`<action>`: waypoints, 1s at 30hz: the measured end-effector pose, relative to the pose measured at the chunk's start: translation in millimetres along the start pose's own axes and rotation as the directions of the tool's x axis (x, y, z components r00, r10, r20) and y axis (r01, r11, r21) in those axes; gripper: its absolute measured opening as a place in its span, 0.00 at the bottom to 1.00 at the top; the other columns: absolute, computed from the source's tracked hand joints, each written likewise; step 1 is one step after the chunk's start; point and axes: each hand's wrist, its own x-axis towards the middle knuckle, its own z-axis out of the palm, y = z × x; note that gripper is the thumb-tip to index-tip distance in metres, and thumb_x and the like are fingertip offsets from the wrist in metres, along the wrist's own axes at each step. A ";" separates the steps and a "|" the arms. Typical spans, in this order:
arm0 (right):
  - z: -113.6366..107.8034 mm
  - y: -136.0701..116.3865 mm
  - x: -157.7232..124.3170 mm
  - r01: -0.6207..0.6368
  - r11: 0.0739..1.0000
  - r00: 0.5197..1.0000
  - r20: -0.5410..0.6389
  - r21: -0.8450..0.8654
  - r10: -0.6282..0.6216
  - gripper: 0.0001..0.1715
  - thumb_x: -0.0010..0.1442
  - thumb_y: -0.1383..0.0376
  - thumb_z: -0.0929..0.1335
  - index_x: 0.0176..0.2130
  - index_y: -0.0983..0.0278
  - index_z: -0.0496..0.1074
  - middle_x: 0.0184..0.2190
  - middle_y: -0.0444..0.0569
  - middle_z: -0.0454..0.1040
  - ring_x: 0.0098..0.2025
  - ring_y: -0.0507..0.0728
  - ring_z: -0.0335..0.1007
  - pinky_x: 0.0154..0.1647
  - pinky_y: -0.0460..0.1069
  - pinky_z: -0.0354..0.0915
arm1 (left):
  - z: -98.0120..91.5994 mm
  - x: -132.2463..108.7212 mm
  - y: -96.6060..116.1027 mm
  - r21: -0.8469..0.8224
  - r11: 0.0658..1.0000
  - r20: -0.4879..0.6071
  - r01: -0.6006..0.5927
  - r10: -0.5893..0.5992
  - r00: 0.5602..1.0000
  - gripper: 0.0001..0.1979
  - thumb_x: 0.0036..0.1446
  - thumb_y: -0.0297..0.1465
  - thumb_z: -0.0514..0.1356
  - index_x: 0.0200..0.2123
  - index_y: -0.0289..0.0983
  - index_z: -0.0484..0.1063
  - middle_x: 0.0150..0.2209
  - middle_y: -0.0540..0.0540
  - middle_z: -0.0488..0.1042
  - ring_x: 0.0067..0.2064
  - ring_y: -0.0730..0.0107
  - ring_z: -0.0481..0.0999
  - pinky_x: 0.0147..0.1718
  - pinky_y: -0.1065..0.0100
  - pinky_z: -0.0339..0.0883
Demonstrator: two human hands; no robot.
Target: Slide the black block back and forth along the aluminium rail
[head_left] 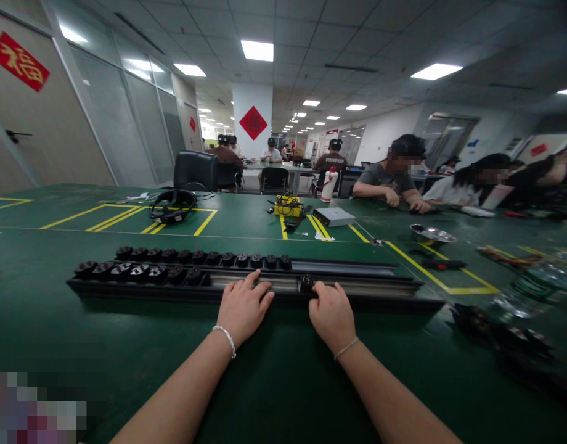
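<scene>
Two long black rails (376,302) lie side by side across the green table in front of me. Small black modules with round tops, like power-track sockets, fill the left part of the near rail, and another row (212,259) runs along the far rail. My left hand (241,308) rests over the near rail's silvery channel, fingers spread, with nothing visible in it. Farther right along that channel, my right hand (332,311) is closed, its fingertips gripping the right side of a single black socket module (306,283).
At right are a plastic bottle (537,283), dark parts (505,333), a metal bowl (432,234) and a red-and-black tool (443,264). Beyond the rails stand a black headset (172,206), a yellow item (287,205) and a grey box (333,216). A co-worker (394,179) sits across the table.
</scene>
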 end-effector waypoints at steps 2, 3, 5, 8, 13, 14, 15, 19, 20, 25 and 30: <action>-0.4 -0.2 -0.1 -0.007 1.000 1.000 0.007 0.005 0.007 0.10 0.49 0.73 0.59 0.30 0.63 0.65 0.28 0.46 0.71 0.33 0.52 0.65 0.55 0.51 0.46 | 0.0 0.1 -0.1 0.001 1.000 -0.003 -0.003 0.003 1.000 0.20 0.59 0.44 0.41 0.46 0.50 0.67 0.57 0.49 0.59 0.46 0.64 0.68 0.44 0.58 0.55; -0.5 -0.3 -0.2 -0.010 1.000 1.000 0.009 0.007 0.010 0.10 0.49 0.73 0.58 0.30 0.63 0.65 0.28 0.46 0.71 0.33 0.52 0.65 0.55 0.51 0.45 | 0.1 0.1 0.0 0.002 1.000 -0.005 -0.004 0.004 1.000 0.20 0.59 0.44 0.41 0.46 0.50 0.67 0.57 0.49 0.59 0.46 0.64 0.68 0.44 0.58 0.55; -0.7 -0.4 -0.3 -0.011 1.000 1.000 0.009 0.013 0.011 0.10 0.50 0.73 0.58 0.30 0.63 0.66 0.28 0.46 0.71 0.33 0.52 0.65 0.55 0.52 0.45 | 0.2 0.1 0.2 0.001 1.000 -0.006 -0.006 0.006 1.000 0.20 0.59 0.44 0.41 0.46 0.50 0.67 0.57 0.49 0.59 0.46 0.64 0.68 0.44 0.58 0.55; -0.4 0.3 0.0 -0.006 1.000 1.000 0.005 0.013 0.006 0.10 0.50 0.73 0.58 0.30 0.63 0.66 0.28 0.46 0.72 0.33 0.52 0.65 0.56 0.51 0.45 | 0.4 0.0 0.5 -0.004 1.000 -0.009 -0.005 0.005 1.000 0.20 0.59 0.44 0.41 0.46 0.51 0.67 0.57 0.50 0.59 0.46 0.64 0.68 0.44 0.59 0.55; 1.2 2.8 0.9 0.003 1.000 1.000 -0.004 0.005 -0.003 0.10 0.50 0.73 0.58 0.30 0.63 0.65 0.28 0.47 0.72 0.32 0.51 0.65 0.56 0.51 0.46 | 1.9 0.1 -0.5 -0.005 1.000 -0.013 -0.006 0.006 1.000 0.20 0.59 0.44 0.40 0.46 0.51 0.67 0.57 0.50 0.59 0.46 0.64 0.68 0.43 0.59 0.56; 1.5 3.3 1.0 0.005 1.000 1.000 -0.008 0.001 -0.005 0.10 0.50 0.73 0.58 0.30 0.63 0.65 0.28 0.46 0.72 0.32 0.51 0.65 0.55 0.50 0.47 | 2.2 0.3 -0.7 -0.005 1.000 -0.014 -0.007 0.007 1.000 0.20 0.59 0.44 0.40 0.46 0.51 0.67 0.57 0.50 0.59 0.46 0.64 0.68 0.43 0.59 0.56; 1.6 3.7 1.1 0.007 1.000 1.000 -0.011 -0.003 -0.007 0.10 0.49 0.73 0.58 0.29 0.63 0.65 0.27 0.46 0.72 0.32 0.52 0.65 0.55 0.50 0.47 | 2.3 0.4 -0.9 -0.006 1.000 -0.014 -0.008 0.008 1.000 0.20 0.59 0.44 0.40 0.46 0.51 0.67 0.58 0.50 0.59 0.46 0.64 0.68 0.43 0.58 0.56; 1.0 4.9 1.2 0.003 1.000 1.000 -0.023 -0.020 -0.004 0.09 0.49 0.72 0.59 0.29 0.63 0.65 0.26 0.46 0.71 0.31 0.52 0.64 0.54 0.50 0.48 | 1.3 0.9 -0.3 -0.013 1.000 -0.001 -0.006 0.006 1.000 0.20 0.59 0.44 0.40 0.46 0.51 0.67 0.58 0.50 0.59 0.46 0.64 0.68 0.43 0.58 0.56; 0.7 5.1 1.1 0.000 1.000 1.000 -0.024 -0.026 -0.001 0.08 0.49 0.72 0.59 0.28 0.63 0.65 0.25 0.46 0.71 0.31 0.52 0.64 0.54 0.50 0.48 | 0.9 1.0 0.0 -0.014 1.000 0.002 -0.004 0.004 1.000 0.20 0.59 0.44 0.40 0.46 0.51 0.67 0.58 0.50 0.59 0.46 0.64 0.68 0.44 0.58 0.56; 0.0 5.2 1.3 -0.003 0.998 1.000 -0.025 -0.060 0.001 0.08 0.48 0.72 0.59 0.27 0.63 0.64 0.24 0.46 0.70 0.29 0.52 0.63 0.52 0.50 0.49 | -0.3 0.7 1.1 -0.008 1.000 -0.001 -0.001 0.001 1.000 0.20 0.58 0.44 0.41 0.46 0.51 0.67 0.57 0.50 0.59 0.46 0.63 0.68 0.44 0.59 0.56; 0.9 5.8 1.6 -0.001 0.999 0.999 -0.032 -0.054 -0.001 0.08 0.49 0.72 0.59 0.28 0.63 0.64 0.24 0.45 0.70 0.29 0.52 0.63 0.52 0.49 0.49 | 1.0 0.2 0.5 -0.006 1.000 -0.007 -0.005 0.004 1.000 0.19 0.58 0.44 0.41 0.46 0.51 0.67 0.57 0.50 0.59 0.46 0.64 0.68 0.44 0.59 0.57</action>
